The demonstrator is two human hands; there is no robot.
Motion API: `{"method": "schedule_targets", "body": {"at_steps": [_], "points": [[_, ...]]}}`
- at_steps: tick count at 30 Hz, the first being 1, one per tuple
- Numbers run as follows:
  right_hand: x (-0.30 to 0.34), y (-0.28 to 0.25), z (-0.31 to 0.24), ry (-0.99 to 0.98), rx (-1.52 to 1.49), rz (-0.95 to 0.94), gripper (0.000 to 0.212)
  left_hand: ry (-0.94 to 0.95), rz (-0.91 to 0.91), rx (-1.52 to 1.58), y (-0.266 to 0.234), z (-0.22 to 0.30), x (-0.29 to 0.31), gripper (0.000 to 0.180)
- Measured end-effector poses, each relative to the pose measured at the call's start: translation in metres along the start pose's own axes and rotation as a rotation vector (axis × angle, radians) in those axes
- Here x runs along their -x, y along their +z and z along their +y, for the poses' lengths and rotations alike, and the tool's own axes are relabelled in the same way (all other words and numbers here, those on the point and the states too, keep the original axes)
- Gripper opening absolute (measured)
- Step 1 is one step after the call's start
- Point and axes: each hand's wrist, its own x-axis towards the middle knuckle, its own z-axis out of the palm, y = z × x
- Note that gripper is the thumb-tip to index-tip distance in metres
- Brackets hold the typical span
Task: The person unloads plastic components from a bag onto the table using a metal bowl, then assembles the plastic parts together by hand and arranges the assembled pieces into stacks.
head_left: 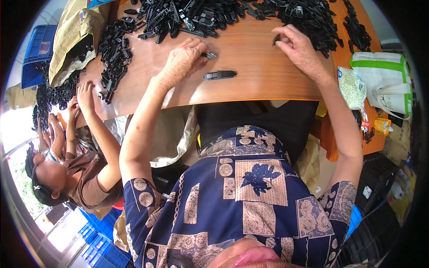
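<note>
My left hand (pixel 187 56) is closed over the table, its fingers curled round a small black plastic part (pixel 208 55) whose end sticks out to the right. Toward the table's right side, my right hand (pixel 295 44) pinches a small dark piece (pixel 276 39) between thumb and forefinger; its shape is mostly hidden. Between the hands, nearer to me, a long black plastic piece (pixel 220 75) lies alone on the wood. Heaped black parts (pixel 201 18) spread along the far side, and another pile (pixel 313 27) lies just beyond my right hand.
The brown wooden table (pixel 259 89) ends close to my body. At left, a paper sack (pixel 73 40) with black parts stands by a blue crate (pixel 39 49). A co-worker (pixel 80 174) reaches onto the table there. A white-green bag (pixel 384 80) lies at right.
</note>
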Motion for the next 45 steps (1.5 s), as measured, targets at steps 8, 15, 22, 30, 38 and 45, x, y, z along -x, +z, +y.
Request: {"method": "schedule_targets", "body": {"at_steps": [8, 15, 22, 30, 38, 45], "points": [[0.02, 0.016, -0.009, -0.147, 0.281, -0.114, 0.022, -0.174, -0.07, 0.509, 0.022, 0.003, -0.013, 0.02], [0.017, 0.011, -0.029, -0.237, 0.484, -0.162, 0.022, -0.162, 0.306, 0.188, 0.02, 0.021, 0.001, 0.03], [-0.016, 0.048, -0.063, -0.331, 0.285, -0.185, 0.02, -0.197, 0.288, 0.233, 0.025, 0.023, 0.023, 0.029], [-0.03, 0.065, -0.074, -0.381, 0.369, -0.321, 0.021, -0.185, 0.255, 0.278, 0.019, 0.027, 0.022, 0.023], [-0.038, 0.083, -0.077, -0.224, 0.355, -0.386, 0.02, -0.167, 0.278, 0.316, 0.024, 0.028, 0.016, 0.026], [-0.001, 0.042, -0.049, -0.371, 0.565, -0.076, 0.027, -0.316, 0.29, 0.227, 0.011, -0.001, 0.007, 0.026]]}}
